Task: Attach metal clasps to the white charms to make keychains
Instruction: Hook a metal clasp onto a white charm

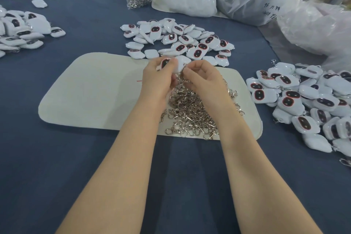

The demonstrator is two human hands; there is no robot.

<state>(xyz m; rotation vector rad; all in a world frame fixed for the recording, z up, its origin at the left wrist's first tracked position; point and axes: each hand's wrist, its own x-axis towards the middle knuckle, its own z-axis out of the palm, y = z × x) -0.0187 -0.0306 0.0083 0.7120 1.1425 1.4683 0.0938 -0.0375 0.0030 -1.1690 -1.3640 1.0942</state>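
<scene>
While the left hand (157, 78) grips a white charm (181, 62) mid-frame, the right hand (201, 78) pinches a metal clasp (185, 67) at its right edge.

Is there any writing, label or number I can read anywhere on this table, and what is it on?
Handwritten dark marks on the clear plastic bag: too blurred to read; the first may be "96".
On the white charms: dark ovals edged in red, no readable lettering.
Nothing else bears readable text.
</scene>
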